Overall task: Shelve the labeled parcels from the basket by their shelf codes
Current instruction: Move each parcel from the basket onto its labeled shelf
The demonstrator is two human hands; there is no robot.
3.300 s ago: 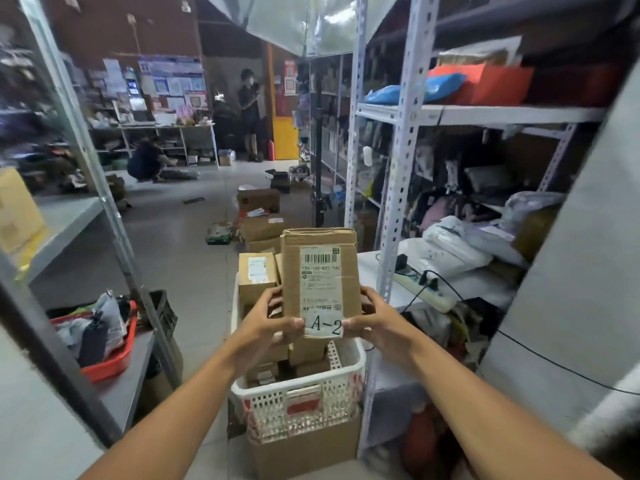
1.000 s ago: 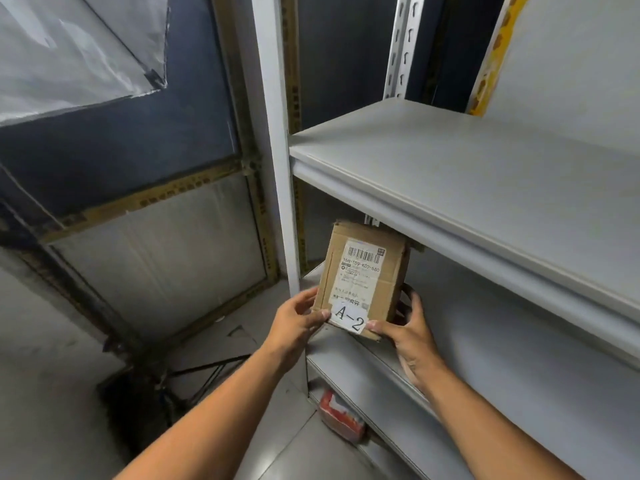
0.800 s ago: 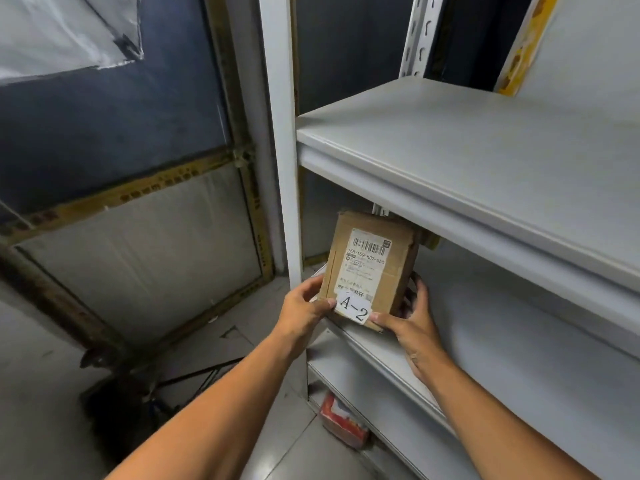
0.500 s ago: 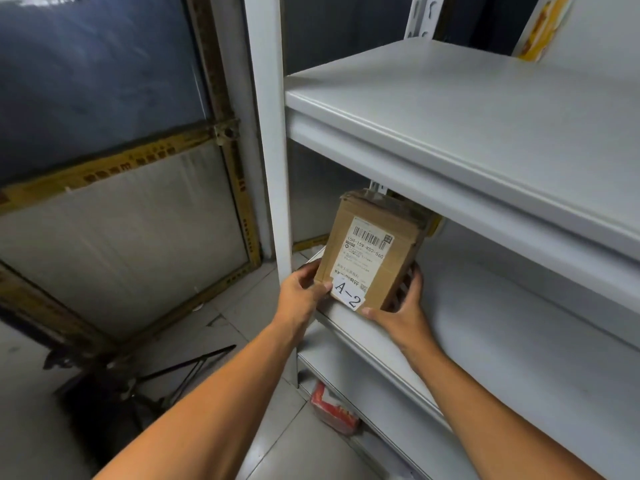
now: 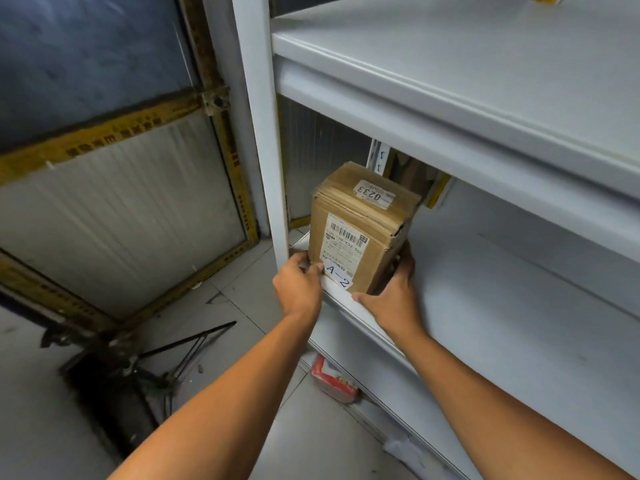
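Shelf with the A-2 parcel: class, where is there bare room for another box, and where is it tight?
The middle shelf is bare to the right of the parcel, beyond the right hand. The top shelf is also bare. It is tight at the left, where the left hand squeezes between parcel and upright post.

right hand (image 5: 391, 303) fingers hidden behind parcel (image 5: 356, 230), label (image 5: 343, 251) small print unreadable, red packet (image 5: 332, 379) half under shelf (image 5: 519, 323)
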